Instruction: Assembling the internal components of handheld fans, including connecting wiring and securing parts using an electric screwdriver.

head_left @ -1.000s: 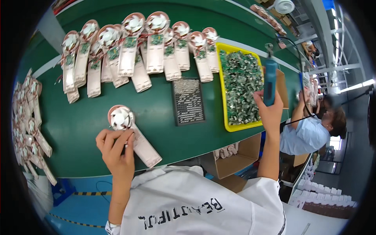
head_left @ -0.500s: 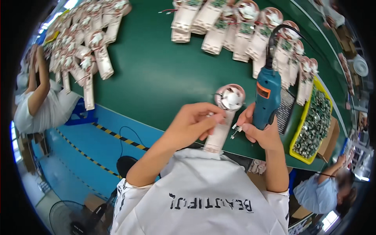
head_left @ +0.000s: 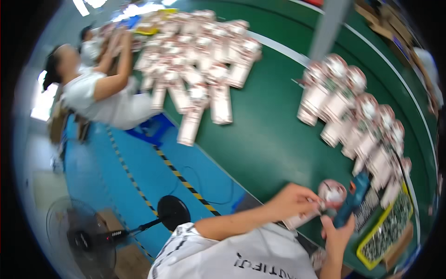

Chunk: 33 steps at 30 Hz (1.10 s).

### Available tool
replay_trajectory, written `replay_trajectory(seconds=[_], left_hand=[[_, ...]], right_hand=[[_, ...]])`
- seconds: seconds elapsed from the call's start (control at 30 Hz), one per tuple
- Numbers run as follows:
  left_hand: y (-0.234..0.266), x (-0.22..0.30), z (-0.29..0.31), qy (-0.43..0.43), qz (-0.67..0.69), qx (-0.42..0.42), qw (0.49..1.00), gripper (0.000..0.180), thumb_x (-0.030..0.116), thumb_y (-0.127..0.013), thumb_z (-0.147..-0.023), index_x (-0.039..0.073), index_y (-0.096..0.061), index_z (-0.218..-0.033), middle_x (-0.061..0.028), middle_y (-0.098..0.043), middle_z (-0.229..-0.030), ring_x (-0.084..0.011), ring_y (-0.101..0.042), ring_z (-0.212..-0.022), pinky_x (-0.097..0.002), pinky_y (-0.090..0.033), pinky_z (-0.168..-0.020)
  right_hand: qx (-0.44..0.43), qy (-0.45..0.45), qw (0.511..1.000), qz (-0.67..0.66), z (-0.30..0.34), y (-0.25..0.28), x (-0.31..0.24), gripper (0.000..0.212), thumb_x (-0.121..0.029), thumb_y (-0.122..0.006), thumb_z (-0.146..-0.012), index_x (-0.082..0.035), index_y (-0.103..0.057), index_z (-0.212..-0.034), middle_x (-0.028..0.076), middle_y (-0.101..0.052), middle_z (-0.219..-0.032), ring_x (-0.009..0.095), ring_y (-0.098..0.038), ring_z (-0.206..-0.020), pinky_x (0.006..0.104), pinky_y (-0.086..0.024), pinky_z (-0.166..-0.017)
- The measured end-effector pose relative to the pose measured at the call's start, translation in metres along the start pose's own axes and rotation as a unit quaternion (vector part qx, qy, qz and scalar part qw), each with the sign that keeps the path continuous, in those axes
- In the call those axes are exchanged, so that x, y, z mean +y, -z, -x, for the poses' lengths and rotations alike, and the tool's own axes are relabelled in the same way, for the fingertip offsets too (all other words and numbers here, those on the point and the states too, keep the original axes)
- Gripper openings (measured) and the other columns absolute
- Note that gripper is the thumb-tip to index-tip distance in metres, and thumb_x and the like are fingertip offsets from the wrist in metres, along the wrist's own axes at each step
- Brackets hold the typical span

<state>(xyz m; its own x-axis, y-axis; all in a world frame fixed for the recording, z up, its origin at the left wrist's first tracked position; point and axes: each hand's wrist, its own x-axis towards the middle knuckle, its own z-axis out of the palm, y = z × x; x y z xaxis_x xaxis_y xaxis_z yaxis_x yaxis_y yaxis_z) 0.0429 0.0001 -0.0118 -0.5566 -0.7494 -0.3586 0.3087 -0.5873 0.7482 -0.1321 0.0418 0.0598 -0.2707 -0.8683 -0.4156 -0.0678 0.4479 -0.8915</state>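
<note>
at the near right of the bench (head_left: 260, 153), the fan unit (head_left: 331, 195) lies by the left hand (head_left: 297, 203), whose grip is too blurred to tell; the right hand (head_left: 337, 231) clasps the driver (head_left: 353, 201). a poorly steadied fan unit could twist under the driver.

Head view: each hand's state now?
Left hand: at the pink fan unit; too blurred to tell its grip.
Right hand: closed, holding the blue tool.

The right grip (head_left: 337, 231) holds a blue power tool (head_left: 350, 203), the left grip (head_left: 293, 202) near a pink fan casing (head_left: 331, 195).
</note>
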Motion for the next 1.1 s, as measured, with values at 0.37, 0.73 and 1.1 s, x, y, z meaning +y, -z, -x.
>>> replay_trajectory(seconds=[0.37,0.73,1.1], left_hand=[[-0.015,-0.005,-0.001,-0.027,0.002,0.005,1.0,0.018,0.008,-0.066,-0.089,-0.005,-0.064,-0.1,-0.008,-0.064,-0.073,-0.0104,-0.059,-0.056,-0.0232,-0.048,-0.052],[-0.01,-0.004,-0.01,0.053,0.065,-0.063,0.994,0.022,0.017,-0.072,-0.086,0.002,-0.063,-0.099,0.0013,-0.059,-0.077,-0.0043,-0.048,-0.061,-0.0199,-0.033,-0.05],[-0.013,0.006,-0.004,0.088,0.046,-0.001,0.995,0.015,0.012,-0.073,-0.085,0.003,-0.068,-0.096,-0.0002,-0.063,-0.077,-0.0042,-0.05,-0.061,-0.0196,-0.039,-0.052]], right_hand=[[0.0,0.009,0.994,0.108,0.013,-0.005,-0.018,0.041,-0.019,-0.079,-0.081,0.004,-0.062,-0.11,0.003,-0.062,-0.075,0.012,-0.05,-0.056,0.0271,-0.042,-0.056],[-0.089,-0.089,0.985,-0.119,0.01,0.014,0.001,0.024,-0.012,-0.072,-0.087,0.0,-0.056,-0.1,0.003,-0.054,-0.062,0.011,-0.044,-0.047,0.0258,-0.034,-0.044],[-0.134,-0.114,0.977,-0.124,-0.004,0.016,0.013,0.028,-0.016,-0.071,-0.087,0.004,-0.059,-0.103,-0.002,-0.051,-0.06,0.004,-0.043,-0.043,0.0214,-0.031,-0.04]])
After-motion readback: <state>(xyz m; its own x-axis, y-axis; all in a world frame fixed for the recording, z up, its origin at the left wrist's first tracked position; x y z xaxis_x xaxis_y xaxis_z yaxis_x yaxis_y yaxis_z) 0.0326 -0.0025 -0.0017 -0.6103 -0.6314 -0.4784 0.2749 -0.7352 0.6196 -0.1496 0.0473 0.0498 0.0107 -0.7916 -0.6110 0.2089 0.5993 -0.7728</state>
